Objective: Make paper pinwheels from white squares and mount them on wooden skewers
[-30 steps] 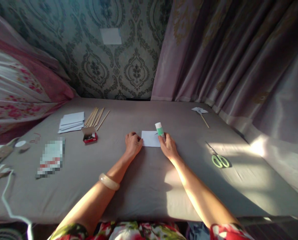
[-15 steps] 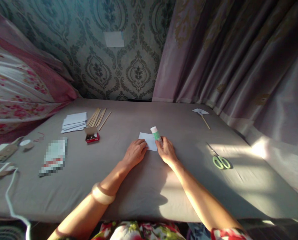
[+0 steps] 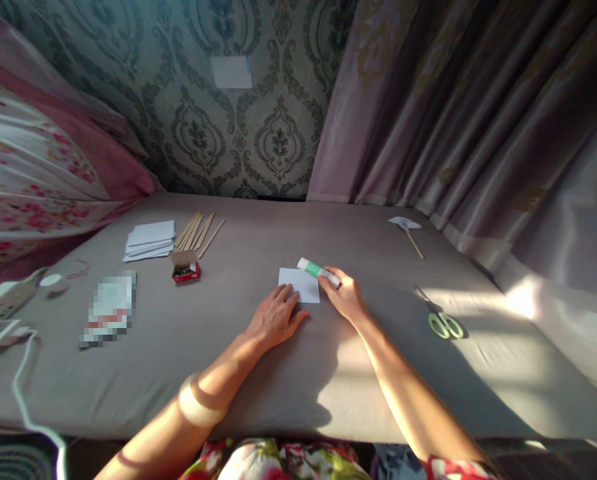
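A small white sheet of paper [image 3: 305, 285] lies flat in front of me on the grey cloth-covered surface [image 3: 258, 230]. My left hand [image 3: 277, 316] rests on its lower left part, fingers stretched out and thumb apart. In my right hand [image 3: 345, 295] is a white and green glue stick [image 3: 314, 269], wrapped by the fingers. The glue stick is tilted, its white end pointing up and left over the paper's upper right edge. Whether that end touches the paper I cannot tell.
At the left are stacked papers [image 3: 151, 240], wooden sticks [image 3: 193, 232], a small red box [image 3: 186, 270], a blurred packet [image 3: 109, 308] and a power strip [image 3: 5, 303]. Green-handled scissors [image 3: 443, 323] and a paper pinwheel on a stick [image 3: 405, 225] lie at the right.
The glue stick has tipped from nearly upright to slanting left, as my right hand moved slightly right. My left hand has shifted a little downward, and its thumb has spread out.
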Available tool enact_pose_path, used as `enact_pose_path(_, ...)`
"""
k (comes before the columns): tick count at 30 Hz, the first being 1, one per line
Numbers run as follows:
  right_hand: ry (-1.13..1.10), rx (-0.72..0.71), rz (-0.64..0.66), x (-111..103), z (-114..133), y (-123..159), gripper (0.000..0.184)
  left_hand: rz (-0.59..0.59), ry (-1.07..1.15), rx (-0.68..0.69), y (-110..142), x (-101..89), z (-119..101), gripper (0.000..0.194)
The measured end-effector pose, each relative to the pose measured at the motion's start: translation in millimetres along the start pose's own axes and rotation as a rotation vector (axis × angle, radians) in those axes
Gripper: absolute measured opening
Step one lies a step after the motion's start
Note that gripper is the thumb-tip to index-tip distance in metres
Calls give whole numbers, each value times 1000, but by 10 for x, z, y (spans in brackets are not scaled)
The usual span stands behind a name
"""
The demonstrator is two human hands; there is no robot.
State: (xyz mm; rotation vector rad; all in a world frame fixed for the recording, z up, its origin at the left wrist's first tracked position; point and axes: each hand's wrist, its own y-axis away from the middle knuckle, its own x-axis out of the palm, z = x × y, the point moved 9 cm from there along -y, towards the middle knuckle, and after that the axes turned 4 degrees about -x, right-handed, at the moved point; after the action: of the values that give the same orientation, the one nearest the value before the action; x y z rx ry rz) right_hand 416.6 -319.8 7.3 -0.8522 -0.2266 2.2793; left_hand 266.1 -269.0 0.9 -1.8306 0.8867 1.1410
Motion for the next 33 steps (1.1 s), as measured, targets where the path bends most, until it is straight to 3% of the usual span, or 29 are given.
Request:
enact_pose_path(6,-5,94,-26,-214,-26,-78,35,24,14,-31,14,-22,33,40)
enact_pose_path(10,11,53,-66,-298,83,-156,32,45,-36,-29,11,-11,33,35)
enact_pose_path(15,15,-11,40,-121,282,-224,29,62,-105,-38,29,-1,24,34)
enact_pose_path(25,226,-189,206,174,637,-329,22,78,-97,-68,37,-37,40,34)
enact_pose_path(28,293,-217,241,246,678,-355,20,75,-110,-66,38,-48,40,33)
enact_pose_path(33,301,-145,278,322,591,-397,17,86,-106,-72,40,-44,51,34)
